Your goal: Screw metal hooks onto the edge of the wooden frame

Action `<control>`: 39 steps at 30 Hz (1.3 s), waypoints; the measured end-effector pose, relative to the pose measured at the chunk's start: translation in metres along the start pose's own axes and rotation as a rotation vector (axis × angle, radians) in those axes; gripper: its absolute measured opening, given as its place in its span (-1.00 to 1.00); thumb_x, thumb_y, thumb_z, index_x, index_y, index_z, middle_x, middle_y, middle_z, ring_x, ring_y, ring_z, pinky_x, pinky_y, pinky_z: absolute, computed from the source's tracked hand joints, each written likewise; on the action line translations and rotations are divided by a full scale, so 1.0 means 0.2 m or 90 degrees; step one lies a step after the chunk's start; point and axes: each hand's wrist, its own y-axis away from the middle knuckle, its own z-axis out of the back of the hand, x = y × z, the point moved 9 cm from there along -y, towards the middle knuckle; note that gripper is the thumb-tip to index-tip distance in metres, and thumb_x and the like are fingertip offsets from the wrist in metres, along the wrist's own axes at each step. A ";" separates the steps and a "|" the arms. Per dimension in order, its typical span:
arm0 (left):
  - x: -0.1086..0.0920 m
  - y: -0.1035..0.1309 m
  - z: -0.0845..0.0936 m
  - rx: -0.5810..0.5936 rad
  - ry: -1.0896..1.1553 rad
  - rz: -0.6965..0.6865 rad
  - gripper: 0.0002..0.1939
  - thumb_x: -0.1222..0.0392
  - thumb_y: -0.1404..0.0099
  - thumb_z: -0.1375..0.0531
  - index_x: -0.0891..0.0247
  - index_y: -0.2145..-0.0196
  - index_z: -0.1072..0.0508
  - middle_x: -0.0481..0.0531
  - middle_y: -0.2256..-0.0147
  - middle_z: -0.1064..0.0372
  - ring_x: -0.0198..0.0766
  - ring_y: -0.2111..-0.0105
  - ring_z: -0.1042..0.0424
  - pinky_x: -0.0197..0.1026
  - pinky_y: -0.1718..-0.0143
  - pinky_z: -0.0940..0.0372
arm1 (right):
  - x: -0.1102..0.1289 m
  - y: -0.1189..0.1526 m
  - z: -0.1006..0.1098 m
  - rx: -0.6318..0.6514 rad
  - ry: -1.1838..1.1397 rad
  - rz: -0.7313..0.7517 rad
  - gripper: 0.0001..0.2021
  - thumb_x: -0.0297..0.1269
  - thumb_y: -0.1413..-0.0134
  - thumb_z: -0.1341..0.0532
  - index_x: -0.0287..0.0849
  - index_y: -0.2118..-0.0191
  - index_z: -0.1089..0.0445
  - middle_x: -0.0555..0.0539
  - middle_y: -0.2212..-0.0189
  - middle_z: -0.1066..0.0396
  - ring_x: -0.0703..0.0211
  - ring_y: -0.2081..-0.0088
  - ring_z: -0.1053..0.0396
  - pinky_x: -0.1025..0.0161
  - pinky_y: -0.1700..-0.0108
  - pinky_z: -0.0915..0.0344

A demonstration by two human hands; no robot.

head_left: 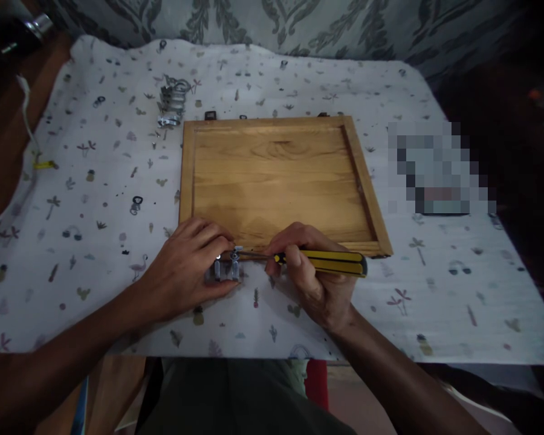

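The wooden panel (272,175) lies on the tabletop (95,254), in front of the person. The left hand (190,266) pinches a small metal fitting (235,267) at the near edge of the panel; its fingers hide one part of it. The right hand (320,284) is closed around the yellow-black screwdriver (335,262), and exactly where its tip touches is hard to see. The metal pieces (172,99) near the far left corner overlap, so I cannot count them. At right, one object (439,175) is blurred into squares.
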 end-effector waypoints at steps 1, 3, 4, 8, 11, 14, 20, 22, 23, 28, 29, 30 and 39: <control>0.00 0.00 0.00 -0.003 0.001 -0.001 -0.70 0.04 -0.35 -0.30 0.29 0.10 -0.45 0.17 0.07 -0.49 0.04 0.05 -0.40 0.10 0.02 -0.33 | 0.00 0.00 0.00 0.001 0.001 -0.001 -0.75 -0.16 -0.41 -0.19 -0.13 0.32 -0.44 0.06 0.47 -0.39 0.34 0.52 -0.36 0.31 0.47 -0.26; 0.00 0.00 0.01 -0.008 0.004 -0.003 -0.68 0.04 -0.33 -0.32 0.30 0.09 -0.46 0.17 0.07 -0.49 0.03 0.05 -0.40 0.08 0.02 -0.33 | -0.01 0.00 0.00 -0.002 0.003 -0.001 -0.75 -0.17 -0.41 -0.20 -0.14 0.32 -0.44 0.06 0.48 -0.38 0.34 0.53 -0.35 0.31 0.48 -0.26; 0.00 0.00 0.01 -0.005 0.006 -0.002 -0.66 0.03 -0.33 -0.33 0.30 0.07 -0.45 0.16 0.07 -0.48 0.03 0.04 -0.40 0.07 0.01 -0.33 | -0.01 0.00 0.00 -0.004 0.001 -0.001 -0.75 -0.17 -0.40 -0.20 -0.14 0.32 -0.44 0.06 0.48 -0.38 0.34 0.53 -0.34 0.31 0.49 -0.25; 0.01 0.00 0.00 0.014 0.020 0.010 -0.55 0.00 -0.31 -0.34 0.32 -0.03 -0.41 0.15 0.06 -0.47 0.02 0.01 -0.39 0.05 -0.02 -0.33 | -0.01 0.00 0.00 -0.006 -0.012 -0.010 -0.76 -0.18 -0.40 -0.21 -0.14 0.32 -0.43 0.06 0.49 -0.38 0.35 0.53 -0.35 0.33 0.49 -0.25; 0.01 0.00 0.01 0.018 0.020 0.017 -0.56 0.00 -0.33 -0.33 0.31 -0.02 -0.40 0.15 0.07 -0.46 0.00 0.03 -0.40 0.02 -0.01 -0.33 | -0.01 0.00 0.00 -0.001 -0.017 -0.017 -0.76 -0.18 -0.40 -0.20 -0.14 0.32 -0.43 0.06 0.48 -0.38 0.34 0.52 -0.36 0.33 0.47 -0.27; 0.02 0.00 0.01 0.013 0.017 0.026 -0.60 -0.05 -0.34 -0.32 0.28 0.04 -0.40 0.13 0.08 -0.47 -0.03 0.06 -0.42 0.00 0.04 -0.34 | -0.02 0.00 -0.01 -0.001 -0.020 -0.017 -0.76 -0.17 -0.41 -0.20 -0.13 0.32 -0.43 0.07 0.49 -0.37 0.36 0.53 -0.34 0.34 0.49 -0.24; 0.03 0.00 0.01 0.006 0.013 0.038 -0.58 -0.11 -0.32 -0.33 0.25 0.08 -0.38 0.11 0.09 -0.47 -0.05 0.07 -0.43 -0.01 0.05 -0.36 | -0.02 0.00 0.00 -0.011 -0.023 -0.008 -0.76 -0.17 -0.40 -0.21 -0.12 0.33 -0.40 0.09 0.49 -0.36 0.38 0.54 -0.33 0.35 0.50 -0.23; 0.03 0.01 0.01 -0.005 0.014 0.042 -0.56 -0.13 -0.31 -0.34 0.24 0.09 -0.37 0.10 0.09 -0.47 -0.04 0.08 -0.43 0.00 0.07 -0.36 | -0.02 0.00 0.00 -0.007 -0.020 -0.007 -0.76 -0.18 -0.40 -0.21 -0.12 0.33 -0.40 0.09 0.49 -0.35 0.38 0.54 -0.33 0.35 0.50 -0.23; 0.03 0.01 0.01 -0.010 0.015 0.043 -0.56 -0.14 -0.30 -0.34 0.23 0.10 -0.37 0.11 0.09 -0.47 -0.04 0.08 -0.44 0.00 0.07 -0.36 | -0.02 0.00 0.00 -0.007 -0.017 -0.004 -0.76 -0.18 -0.40 -0.21 -0.12 0.34 -0.39 0.09 0.49 -0.35 0.39 0.54 -0.33 0.35 0.50 -0.22; 0.04 0.01 0.00 -0.021 0.026 0.051 -0.57 -0.11 -0.29 -0.37 0.22 0.13 -0.35 0.11 0.09 -0.46 -0.03 0.10 -0.44 0.01 0.11 -0.37 | -0.01 0.00 0.00 -0.008 0.003 -0.003 -0.73 -0.16 -0.42 -0.19 -0.12 0.35 -0.39 0.10 0.50 -0.35 0.38 0.54 -0.33 0.35 0.51 -0.21; 0.04 0.01 0.00 -0.022 0.027 0.052 -0.57 -0.11 -0.29 -0.37 0.22 0.13 -0.35 0.10 0.09 -0.45 -0.03 0.10 -0.44 0.01 0.11 -0.37 | -0.01 0.00 0.00 -0.008 0.003 -0.003 -0.73 -0.16 -0.42 -0.19 -0.12 0.35 -0.39 0.10 0.51 -0.35 0.38 0.54 -0.33 0.35 0.50 -0.22; 0.04 0.01 0.00 -0.022 0.028 0.052 -0.57 -0.11 -0.29 -0.37 0.22 0.12 -0.34 0.11 0.09 -0.45 -0.03 0.10 -0.44 0.01 0.11 -0.37 | -0.01 0.00 0.00 -0.008 0.002 -0.003 -0.73 -0.16 -0.42 -0.19 -0.12 0.35 -0.39 0.10 0.51 -0.36 0.38 0.54 -0.33 0.35 0.50 -0.22; 0.05 0.02 -0.01 -0.018 0.029 0.072 -0.56 -0.07 -0.26 -0.40 0.25 0.12 -0.35 0.15 0.06 -0.44 0.02 0.07 -0.44 0.06 0.10 -0.38 | 0.00 -0.01 -0.01 -0.004 0.010 0.004 -0.72 -0.15 -0.41 -0.19 -0.13 0.36 -0.39 0.08 0.51 -0.35 0.37 0.54 -0.32 0.35 0.50 -0.22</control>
